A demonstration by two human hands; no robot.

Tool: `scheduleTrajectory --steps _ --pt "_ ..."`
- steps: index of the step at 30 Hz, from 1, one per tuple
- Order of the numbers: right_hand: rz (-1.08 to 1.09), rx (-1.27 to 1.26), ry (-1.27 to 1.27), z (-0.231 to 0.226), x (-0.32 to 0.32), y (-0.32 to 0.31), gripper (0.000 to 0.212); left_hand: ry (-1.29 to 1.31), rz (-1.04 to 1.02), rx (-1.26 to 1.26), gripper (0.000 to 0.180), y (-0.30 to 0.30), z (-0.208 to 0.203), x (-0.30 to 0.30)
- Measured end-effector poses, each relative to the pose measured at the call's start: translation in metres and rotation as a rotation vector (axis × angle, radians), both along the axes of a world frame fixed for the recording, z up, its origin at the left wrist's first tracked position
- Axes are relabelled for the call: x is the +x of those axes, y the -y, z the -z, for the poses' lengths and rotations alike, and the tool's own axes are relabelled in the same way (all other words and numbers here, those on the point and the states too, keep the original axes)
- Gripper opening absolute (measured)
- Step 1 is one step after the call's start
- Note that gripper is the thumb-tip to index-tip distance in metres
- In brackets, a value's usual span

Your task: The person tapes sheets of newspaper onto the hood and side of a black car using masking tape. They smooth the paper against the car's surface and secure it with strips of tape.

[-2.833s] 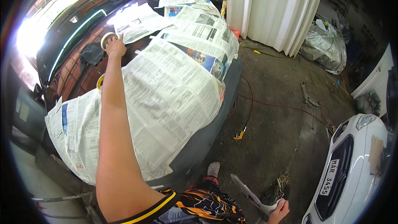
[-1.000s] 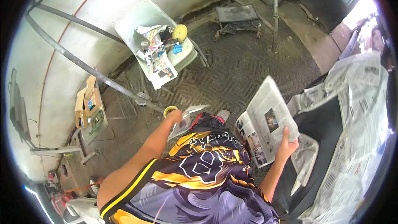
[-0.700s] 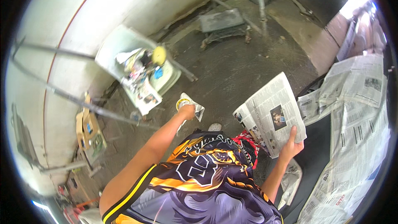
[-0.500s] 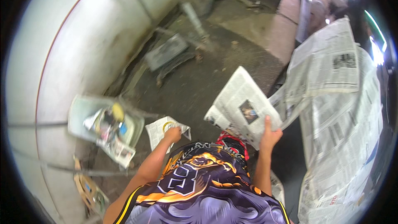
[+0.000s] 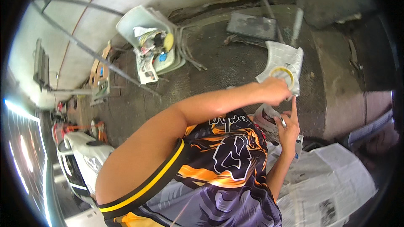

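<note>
My left hand [image 5: 277, 91] is closed on a roll of yellow-rimmed tape [image 5: 282, 67], reaching out to the right of my body. A piece of newspaper [image 5: 284, 52] hangs at the roll and spreads out beyond it. Close below, my right hand [image 5: 288, 132] grips a curled newspaper sheet [image 5: 265, 115] against the front of my shirt. Its index finger points up to the lower edge of the piece by my left hand. Whether a strip of tape runs between the hands is too small to tell.
Newspaper sheets [image 5: 332, 172] cover a surface at the lower right. A pale plastic chair [image 5: 126, 21] holds crumpled paper, a yellow round pad and a blue item. Beyond my hands stands a low dark stool [image 5: 252, 26]. A metal frame [image 5: 90, 48] crosses the left; a white car [image 5: 82, 159] is farther off.
My view has turned left. My left hand has brought the tape roll and its paper across to my right hand. The right hand's newspaper now curls close to my body.
</note>
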State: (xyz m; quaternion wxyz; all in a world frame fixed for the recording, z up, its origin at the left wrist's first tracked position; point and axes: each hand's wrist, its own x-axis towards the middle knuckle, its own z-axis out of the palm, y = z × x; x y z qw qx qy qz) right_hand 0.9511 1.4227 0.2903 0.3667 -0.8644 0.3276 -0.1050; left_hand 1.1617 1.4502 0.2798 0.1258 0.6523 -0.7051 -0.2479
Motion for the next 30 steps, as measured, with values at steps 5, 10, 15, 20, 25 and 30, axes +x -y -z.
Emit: scheduleTrajectory --steps 5,10,15,20,25,30 --pt "-0.148 -0.138 0.140 0.038 0.017 0.005 0.025 -0.017 -0.166 0.024 0.017 -0.046 0.017 0.012" --pt "-0.359 0.021 0.072 0.052 0.088 -0.014 0.024 -0.126 -0.167 -0.008 0.009 -0.111 0.034 0.082" --pt "-0.368 -0.032 -0.017 0.063 0.176 -0.064 0.015 -0.338 -0.479 -0.104 0.015 -0.195 0.046 0.152" --pt "-0.335 -0.075 -0.159 0.082 0.203 -0.097 0.017 -0.405 -1.268 -0.150 0.021 -0.334 0.180 0.254" --pt "-0.302 -0.013 -0.305 0.072 0.210 -0.125 0.021 -0.360 -2.032 0.386 0.036 -0.557 0.310 0.312" --pt "-0.158 -0.079 -0.291 0.057 0.224 -0.122 0.021 -0.404 -2.017 0.411 0.036 -0.589 0.307 0.304"
